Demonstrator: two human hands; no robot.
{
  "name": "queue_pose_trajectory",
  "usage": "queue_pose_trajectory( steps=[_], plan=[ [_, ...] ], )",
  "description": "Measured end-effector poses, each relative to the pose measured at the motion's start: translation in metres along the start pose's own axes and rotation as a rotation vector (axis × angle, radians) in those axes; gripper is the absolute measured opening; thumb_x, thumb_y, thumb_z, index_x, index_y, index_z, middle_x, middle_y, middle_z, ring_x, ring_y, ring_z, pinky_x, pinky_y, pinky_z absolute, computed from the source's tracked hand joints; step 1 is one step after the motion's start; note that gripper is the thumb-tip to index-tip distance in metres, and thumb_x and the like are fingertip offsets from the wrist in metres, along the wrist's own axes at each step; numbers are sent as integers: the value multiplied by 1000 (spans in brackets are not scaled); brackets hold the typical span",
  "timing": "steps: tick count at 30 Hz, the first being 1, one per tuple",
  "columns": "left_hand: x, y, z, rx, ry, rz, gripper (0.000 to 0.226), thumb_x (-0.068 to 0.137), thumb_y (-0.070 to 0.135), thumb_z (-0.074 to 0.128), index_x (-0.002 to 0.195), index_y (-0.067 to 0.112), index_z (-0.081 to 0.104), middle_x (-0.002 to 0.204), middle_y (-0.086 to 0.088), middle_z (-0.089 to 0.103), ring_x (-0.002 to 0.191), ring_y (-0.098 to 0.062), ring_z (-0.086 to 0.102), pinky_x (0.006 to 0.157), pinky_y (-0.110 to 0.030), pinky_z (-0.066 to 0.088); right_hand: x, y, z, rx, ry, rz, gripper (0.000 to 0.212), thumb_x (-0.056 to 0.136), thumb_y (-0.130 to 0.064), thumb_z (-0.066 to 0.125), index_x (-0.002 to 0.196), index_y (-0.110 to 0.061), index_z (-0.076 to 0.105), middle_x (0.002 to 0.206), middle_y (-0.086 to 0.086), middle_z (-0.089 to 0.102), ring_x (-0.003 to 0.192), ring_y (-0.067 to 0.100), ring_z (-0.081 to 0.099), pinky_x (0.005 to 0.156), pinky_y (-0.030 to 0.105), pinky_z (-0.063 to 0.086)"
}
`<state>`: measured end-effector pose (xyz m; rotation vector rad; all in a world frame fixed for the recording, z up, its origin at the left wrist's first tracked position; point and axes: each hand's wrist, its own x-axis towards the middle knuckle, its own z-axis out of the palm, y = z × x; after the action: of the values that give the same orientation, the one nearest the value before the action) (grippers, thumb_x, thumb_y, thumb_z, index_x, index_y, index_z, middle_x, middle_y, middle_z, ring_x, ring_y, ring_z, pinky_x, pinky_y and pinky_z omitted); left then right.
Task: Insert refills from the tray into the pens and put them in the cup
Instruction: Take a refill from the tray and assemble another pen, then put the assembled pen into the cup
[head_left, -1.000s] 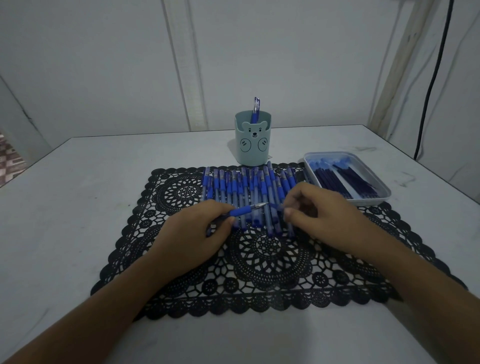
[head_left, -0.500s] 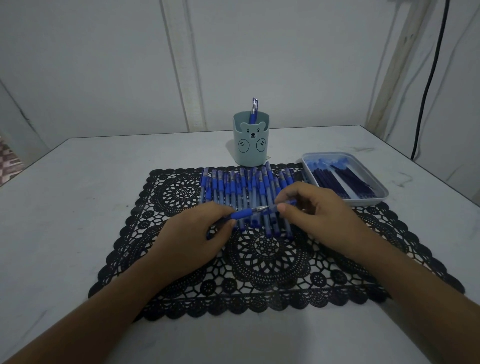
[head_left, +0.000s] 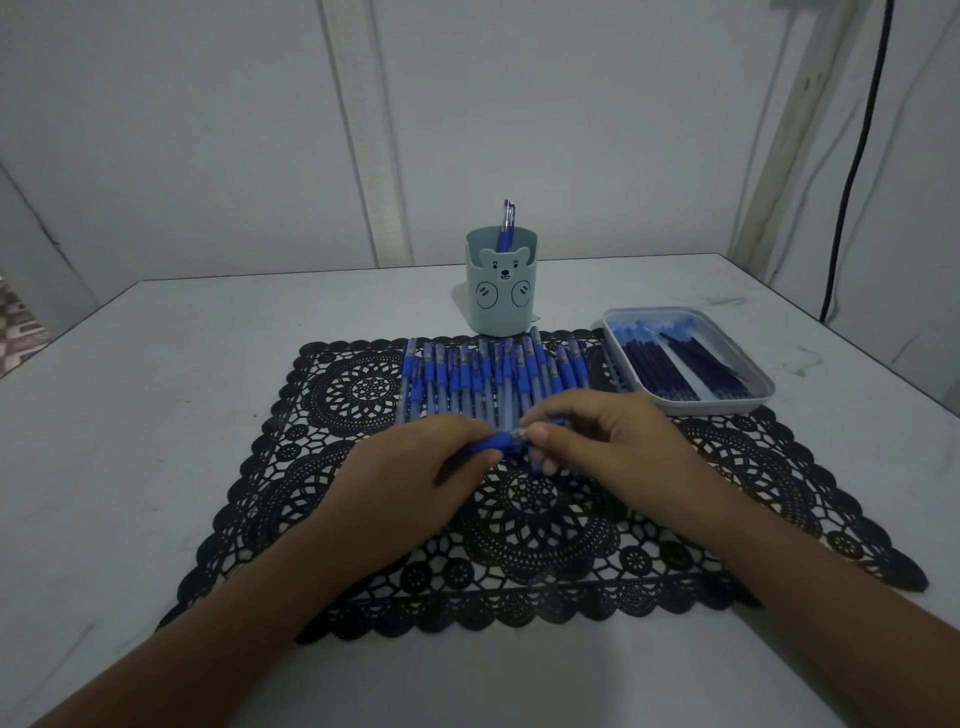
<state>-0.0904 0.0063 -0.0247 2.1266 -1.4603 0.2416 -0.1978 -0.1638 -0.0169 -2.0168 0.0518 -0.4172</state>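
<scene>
My left hand (head_left: 410, 467) grips a blue pen (head_left: 496, 441) by its barrel, held sideways above the black lace mat (head_left: 519, 519). My right hand (head_left: 608, 447) pinches the pen's tip end, and a small blue part (head_left: 556, 422) shows between its fingers. Behind my hands a row of several blue pens (head_left: 493, 379) lies on the mat. The teal bear cup (head_left: 501, 283) stands beyond the row with a pen (head_left: 506, 223) upright in it. At the right, the white tray (head_left: 722, 402) holds several dark refills (head_left: 670, 364).
The white table (head_left: 156, 415) ends at a wall behind the cup. A black cable (head_left: 852, 166) hangs down the wall at the far right. The tray's near corner overlaps the mat.
My right hand has moved left along the pen until its fingers meet the tip beside my left hand. The metal tip that showed before is now covered.
</scene>
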Motion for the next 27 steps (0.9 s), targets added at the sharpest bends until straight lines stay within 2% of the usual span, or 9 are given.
queue_pose_trajectory(
  steps=[2,4,10,14,17,19,21,24,27],
  plan=[
    [2,2,0,-56,-5,-8,44,84,50,35,98,22,66,74,11,62,62,-4,54,56,-23,47,0,-1,0,18,0,-18,10,85,-14,60,90,-17,68,69,0,68,61,5,63,61,12,48],
    [4,3,0,-115,-10,14,46,84,48,36,98,18,67,73,8,63,63,-7,55,59,-22,46,0,-3,0,1,-8,-38,10,85,-13,59,91,-15,67,69,0,67,60,2,61,60,10,46],
    [7,1,-8,-316,-119,6,45,83,50,42,86,13,68,65,-3,64,55,-19,54,52,-27,43,-4,-5,1,-110,-5,-157,11,86,-15,60,92,-22,65,71,-4,66,65,7,63,65,18,52],
    [17,2,-14,-333,-188,-84,16,90,31,52,82,28,65,69,10,65,59,-9,56,54,-15,43,0,-2,2,-144,74,-171,9,88,-21,58,93,-22,65,76,-3,67,68,10,62,66,23,53],
    [21,3,-16,-272,-201,-146,20,93,21,49,98,38,58,73,15,64,62,0,56,56,-10,42,6,10,0,-323,133,-210,34,90,-41,45,109,-21,64,94,-15,63,89,0,56,81,15,45],
    [23,1,-21,-220,-165,-177,20,93,22,48,104,34,58,76,12,63,62,-4,55,55,-14,43,8,20,-3,-459,128,-197,51,89,-46,33,122,-16,58,108,-9,59,106,5,50,95,23,39],
    [29,-5,-26,-202,-98,-235,14,92,21,49,99,31,57,80,9,63,70,-12,59,62,-20,46,9,30,-5,-582,103,-154,57,89,-48,31,129,-11,51,123,0,55,119,11,43,104,27,32],
    [51,-12,-38,-195,49,-308,8,92,19,50,98,22,55,86,5,61,74,-11,56,62,-19,44,11,36,-3,-730,-3,-95,51,96,-41,37,140,-14,35,143,1,37,134,13,27,107,17,11],
    [93,-15,-55,-268,320,-350,11,92,19,52,101,20,57,85,8,55,67,0,46,59,-15,37,11,37,0,-774,-47,-73,50,97,-36,36,143,-17,29,149,-2,28,136,11,21,102,11,5]
  ],
)
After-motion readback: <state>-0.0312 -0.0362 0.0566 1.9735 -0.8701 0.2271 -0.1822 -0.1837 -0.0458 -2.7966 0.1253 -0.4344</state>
